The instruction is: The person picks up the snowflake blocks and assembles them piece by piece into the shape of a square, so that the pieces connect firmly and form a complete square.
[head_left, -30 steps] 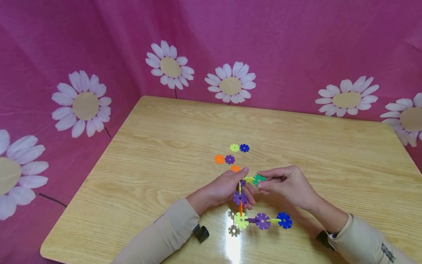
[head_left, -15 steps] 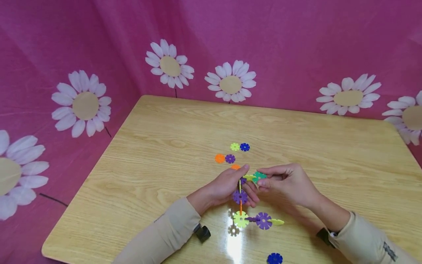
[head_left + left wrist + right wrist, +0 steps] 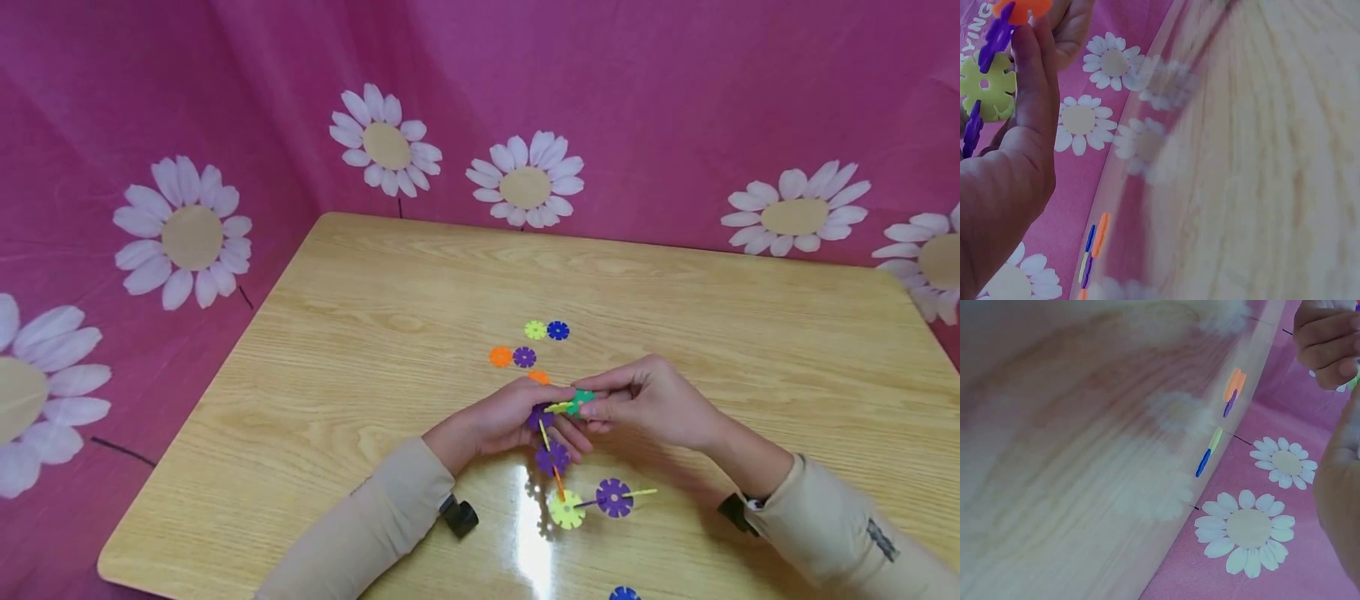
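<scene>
A chain of notched plastic discs hangs from my left hand [image 3: 501,418], whose thumb and fingers grip it at a purple disc [image 3: 537,417]. My right hand [image 3: 671,408] pinches a green disc [image 3: 581,401], joined to a yellow disc [image 3: 557,407] beside the left thumb. Below the left fingers the chain runs through another purple disc [image 3: 552,457] and an orange disc [image 3: 558,483] to a lime disc [image 3: 567,510]. From there it bends right to a third purple disc [image 3: 615,498], ending in a yellow disc [image 3: 642,492] seen edge-on.
A loose blue disc [image 3: 624,593] lies at the bottom of the head view on the wooden table [image 3: 360,333]. Beyond the hands are an orange disc [image 3: 501,357] beside a purple one [image 3: 524,357], and a lime disc [image 3: 535,330] beside a blue one [image 3: 558,331]. Another orange disc [image 3: 538,377] is partly hidden.
The blue disc came off the chain's right end and dropped to the table near the front. The right hand has moved slightly left with the green disc, and the hanging chain has swung right.
</scene>
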A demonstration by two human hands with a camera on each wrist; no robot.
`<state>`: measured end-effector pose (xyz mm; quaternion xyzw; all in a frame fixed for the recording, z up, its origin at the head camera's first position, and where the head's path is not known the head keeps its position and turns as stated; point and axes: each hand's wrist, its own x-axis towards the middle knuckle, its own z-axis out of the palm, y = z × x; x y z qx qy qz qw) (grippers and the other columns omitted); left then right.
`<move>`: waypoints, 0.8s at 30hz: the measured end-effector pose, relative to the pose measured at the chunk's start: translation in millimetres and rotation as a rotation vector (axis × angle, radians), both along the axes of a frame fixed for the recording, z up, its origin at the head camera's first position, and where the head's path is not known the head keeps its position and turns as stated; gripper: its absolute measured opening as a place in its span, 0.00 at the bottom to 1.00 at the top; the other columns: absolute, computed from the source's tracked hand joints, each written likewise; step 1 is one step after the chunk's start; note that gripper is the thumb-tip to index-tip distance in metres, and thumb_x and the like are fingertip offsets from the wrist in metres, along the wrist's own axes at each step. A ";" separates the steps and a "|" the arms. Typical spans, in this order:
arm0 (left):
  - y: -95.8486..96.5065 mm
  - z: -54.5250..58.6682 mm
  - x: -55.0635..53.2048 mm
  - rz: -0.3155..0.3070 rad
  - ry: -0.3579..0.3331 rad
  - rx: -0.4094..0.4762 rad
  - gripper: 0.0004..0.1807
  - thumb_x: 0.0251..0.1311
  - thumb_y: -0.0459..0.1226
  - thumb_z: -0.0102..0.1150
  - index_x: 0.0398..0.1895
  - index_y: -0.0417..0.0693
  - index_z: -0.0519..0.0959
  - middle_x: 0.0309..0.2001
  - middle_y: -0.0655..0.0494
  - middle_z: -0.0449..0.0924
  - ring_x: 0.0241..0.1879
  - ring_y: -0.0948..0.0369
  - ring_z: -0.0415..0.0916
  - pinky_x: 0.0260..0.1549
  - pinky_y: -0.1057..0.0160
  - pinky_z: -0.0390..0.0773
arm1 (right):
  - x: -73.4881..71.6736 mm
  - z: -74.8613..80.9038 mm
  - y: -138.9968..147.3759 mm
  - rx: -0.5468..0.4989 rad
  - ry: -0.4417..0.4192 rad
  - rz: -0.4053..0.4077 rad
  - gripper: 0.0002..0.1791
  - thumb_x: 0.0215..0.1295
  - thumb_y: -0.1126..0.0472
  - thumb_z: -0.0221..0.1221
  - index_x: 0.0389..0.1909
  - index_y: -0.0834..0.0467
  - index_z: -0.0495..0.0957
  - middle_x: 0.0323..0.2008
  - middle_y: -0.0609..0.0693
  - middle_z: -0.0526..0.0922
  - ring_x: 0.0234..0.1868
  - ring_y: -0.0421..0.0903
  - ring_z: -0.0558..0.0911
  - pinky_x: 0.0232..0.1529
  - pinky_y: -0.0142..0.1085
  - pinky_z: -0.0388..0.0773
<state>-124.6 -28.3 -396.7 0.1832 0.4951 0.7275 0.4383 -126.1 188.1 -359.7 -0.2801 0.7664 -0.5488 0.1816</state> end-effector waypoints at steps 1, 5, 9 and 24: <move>0.0 0.4 0.8 -0.004 -0.003 0.006 0.30 0.69 0.47 0.39 0.50 0.24 0.72 0.41 0.32 0.78 0.33 0.52 0.82 0.42 0.51 0.79 | -1.2 0.3 -0.9 0.012 0.000 0.011 0.15 0.56 0.62 0.64 0.46 0.60 0.81 0.34 0.50 0.85 0.27 0.48 0.84 0.22 0.33 0.78; -0.2 1.7 3.5 0.004 -0.012 0.000 0.31 0.70 0.48 0.37 0.49 0.23 0.71 0.39 0.35 0.80 0.33 0.52 0.82 0.41 0.53 0.79 | -6.7 0.6 -2.0 0.014 -0.031 0.060 0.16 0.57 0.63 0.63 0.47 0.61 0.80 0.32 0.52 0.86 0.28 0.51 0.84 0.29 0.39 0.82; -1.3 2.6 5.3 0.045 -0.022 -0.031 0.31 0.70 0.49 0.38 0.47 0.23 0.72 0.32 0.44 0.83 0.32 0.53 0.82 0.36 0.56 0.81 | -14.3 -1.3 -0.6 0.013 -0.052 0.071 0.15 0.60 0.63 0.61 0.48 0.65 0.79 0.30 0.53 0.85 0.29 0.53 0.84 0.31 0.43 0.81; -2.5 4.3 6.4 0.102 -0.048 -0.096 0.27 0.70 0.48 0.39 0.42 0.27 0.72 0.33 0.38 0.82 0.35 0.47 0.82 0.34 0.55 0.82 | -53.0 -19.7 3.4 0.274 0.118 -0.074 0.16 0.63 0.57 0.58 0.43 0.66 0.80 0.27 0.53 0.84 0.27 0.46 0.84 0.27 0.35 0.81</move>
